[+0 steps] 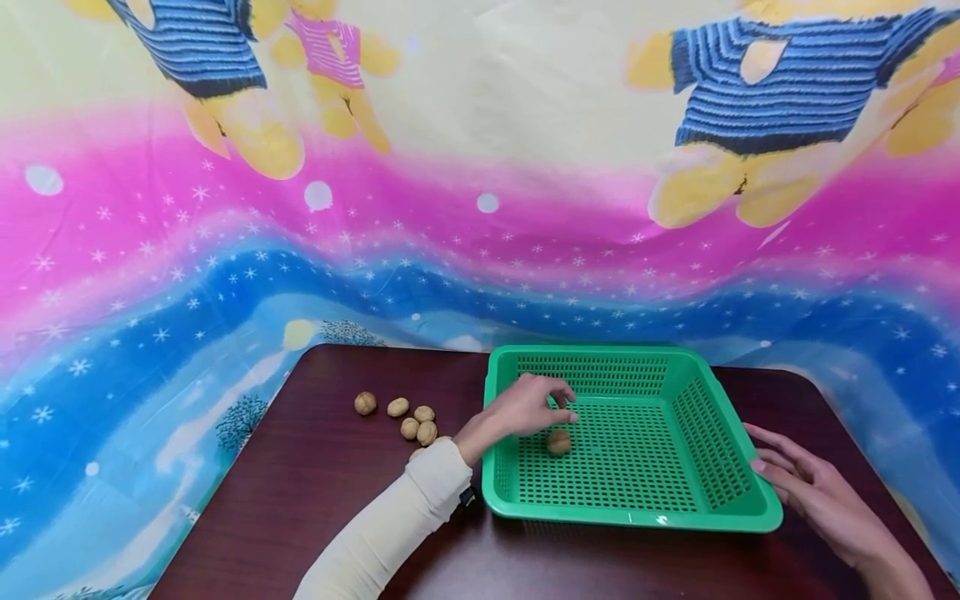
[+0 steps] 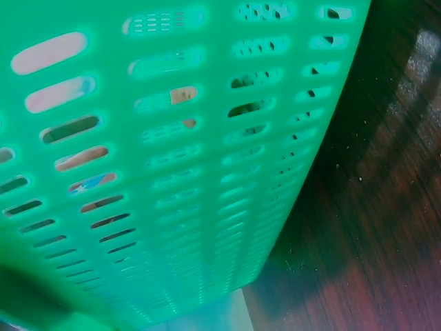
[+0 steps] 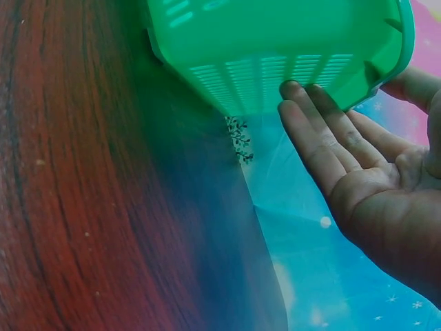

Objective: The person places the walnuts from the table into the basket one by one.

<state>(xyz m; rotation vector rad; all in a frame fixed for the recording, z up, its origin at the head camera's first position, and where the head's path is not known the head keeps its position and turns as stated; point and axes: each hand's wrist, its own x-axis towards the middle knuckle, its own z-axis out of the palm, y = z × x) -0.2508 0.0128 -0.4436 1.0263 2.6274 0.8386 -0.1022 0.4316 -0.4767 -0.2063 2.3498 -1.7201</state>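
Note:
In the head view my left hand [image 1: 528, 406] reaches over the left wall of a green plastic basket [image 1: 626, 518]. Its fingers are bent, with a gap between thumb and forefinger and nothing in it. Just below the hand, on the basket floor, lies a brown walnut [image 1: 558, 442]. My right hand [image 1: 817, 487] is at the basket's right side. Its fairly straight fingers [image 3: 320, 138] rest against the outer wall in the right wrist view, with the thumb at the rim. The slotted side of the basket [image 2: 207, 207] fills most of the left wrist view and hides the left hand.
Several walnuts [image 1: 427, 432] lie on the dark wooden table [image 1: 322, 483] left of the basket, one partly hidden by the left sleeve [image 1: 438, 475]. A printed cloth [image 1: 450, 208] with bears and snowflakes hangs behind the table.

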